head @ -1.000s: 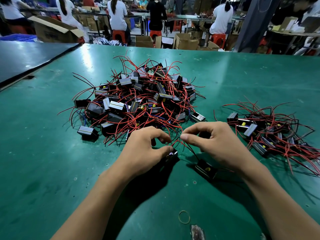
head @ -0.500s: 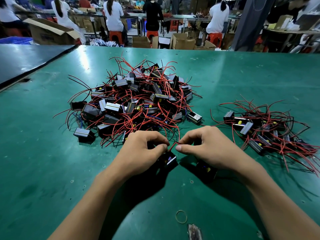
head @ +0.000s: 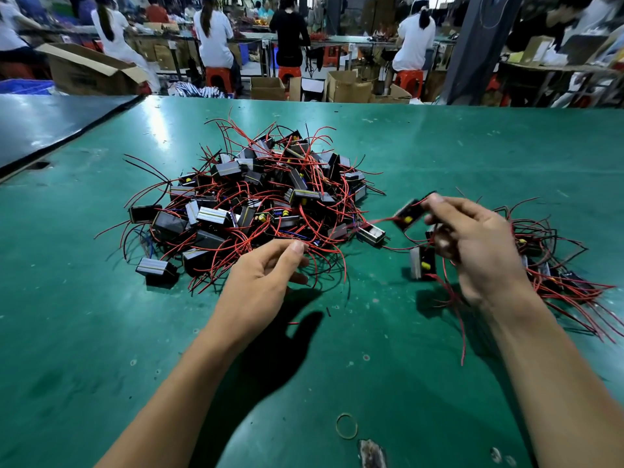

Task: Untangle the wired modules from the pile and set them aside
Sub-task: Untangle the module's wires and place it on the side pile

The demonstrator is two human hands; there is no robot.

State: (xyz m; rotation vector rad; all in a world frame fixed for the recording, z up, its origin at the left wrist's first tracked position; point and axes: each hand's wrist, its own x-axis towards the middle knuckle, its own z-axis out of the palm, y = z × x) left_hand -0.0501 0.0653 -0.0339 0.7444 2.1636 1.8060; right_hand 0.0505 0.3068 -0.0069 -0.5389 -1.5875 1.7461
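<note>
on the green table [head: 101,332] the pile [head: 256,204] of modules lies left of centre. our left hand [head: 260,285] curls at its near red wires [head: 324,255]; we cannot tell whether the fingers grip any. our right hand [head: 472,244] has its fingers clamped on a raised module [head: 407,214], a second module [head: 422,263] hanging below, beside the smaller heap [head: 553,265].

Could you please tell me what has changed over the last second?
The right hand has lifted both modules off the table and carried them right, toward the small pile. The left hand let its module go. The big pile and rubber band stayed put.
</note>
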